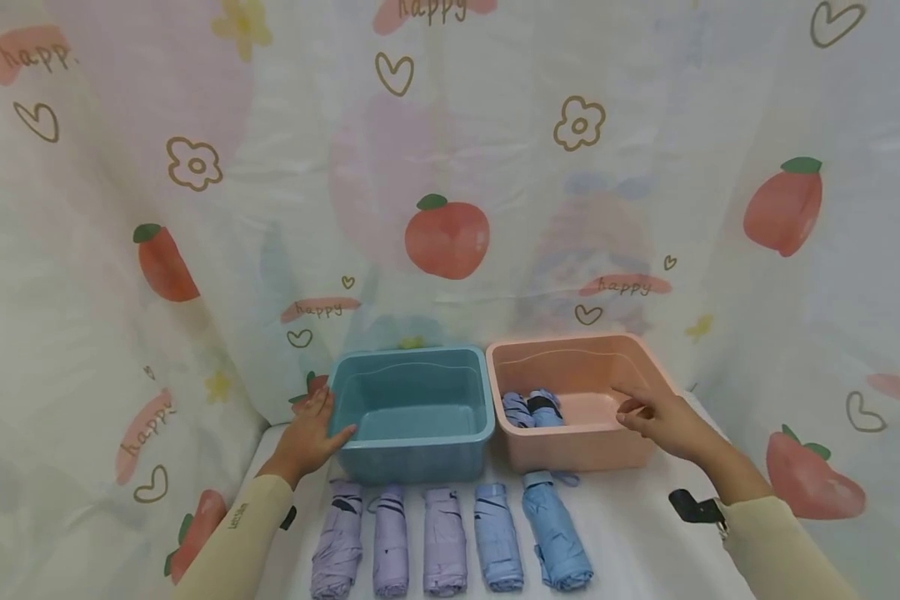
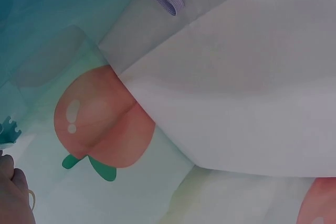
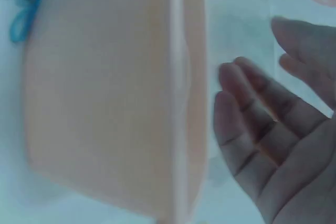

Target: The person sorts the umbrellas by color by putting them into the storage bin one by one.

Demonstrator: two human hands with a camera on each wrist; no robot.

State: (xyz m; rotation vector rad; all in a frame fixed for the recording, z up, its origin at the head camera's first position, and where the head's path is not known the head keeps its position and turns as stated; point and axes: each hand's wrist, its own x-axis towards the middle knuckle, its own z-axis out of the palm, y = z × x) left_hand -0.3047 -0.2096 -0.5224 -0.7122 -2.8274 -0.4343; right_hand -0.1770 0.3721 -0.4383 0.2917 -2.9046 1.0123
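My left hand [image 1: 309, 439] rests against the left side of a teal plastic bin [image 1: 412, 458], its thumb extended at the front corner. In the left wrist view only part of that hand [image 2: 14, 192] shows, at the lower left edge. Over the right part of a pink bin [image 1: 581, 450] hovers my right hand [image 1: 667, 423], holding nothing. Its fingers are loosely bent in the right wrist view, beside the bin's rim [image 3: 178, 103]. Two folded umbrellas [image 1: 546, 410] with blue and dark parts lie in the pink bin's left corner. The teal bin has nothing inside.
In front of the bins lies a row of folded umbrellas: three lilac ones [image 1: 445, 546] at left, a pale blue one [image 1: 499, 542] and a brighter blue one [image 1: 558, 537] at right. Behind the bins hangs a fruit-printed curtain [image 1: 495, 317]. White cloth [image 1: 630, 533] covers the table.
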